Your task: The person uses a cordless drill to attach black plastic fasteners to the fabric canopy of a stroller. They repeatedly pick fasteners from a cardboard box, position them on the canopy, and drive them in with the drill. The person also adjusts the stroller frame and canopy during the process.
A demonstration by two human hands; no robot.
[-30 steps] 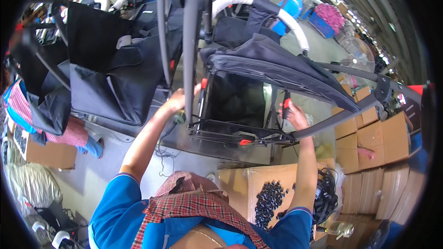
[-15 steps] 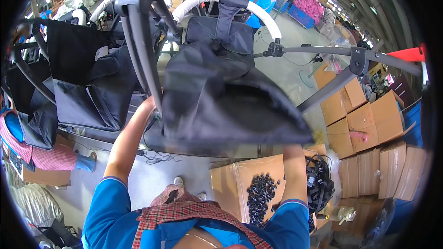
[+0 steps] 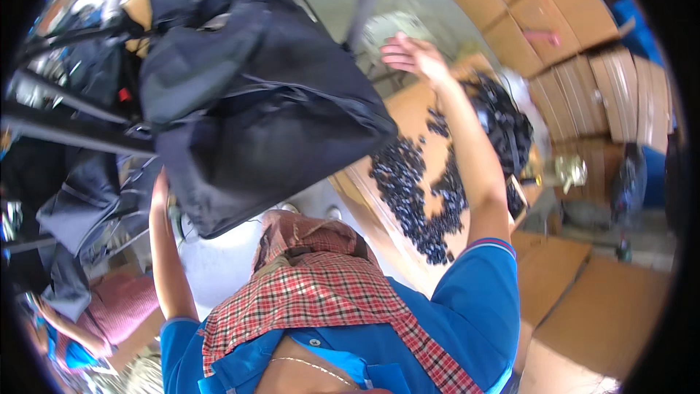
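Note:
Dark fabric of a stroller seat [image 3: 255, 117] hangs in front of me, its lower corner pointing toward my right. Beside the seat's left lower edge is my left hand [image 3: 161, 181]; its fingers are hidden behind the cloth and frame, so its grip cannot be made out. Clear of the fabric, my right hand [image 3: 414, 57] is raised with fingers stretched out and holding nothing. A dark grey frame tube [image 3: 80, 130] runs in from the left toward the seat.
Small black plastic parts [image 3: 408, 190] lie heaped on a cardboard-topped surface [image 3: 397, 237] at my right, near black straps [image 3: 503, 124]. Cardboard boxes [image 3: 561, 14] stand farther right. At lower left, another person [image 3: 117, 306] in pink checks is close by.
My right hand has come out from beneath the seat and moved up, away from it. The view has turned, and the seat now appears farther left.

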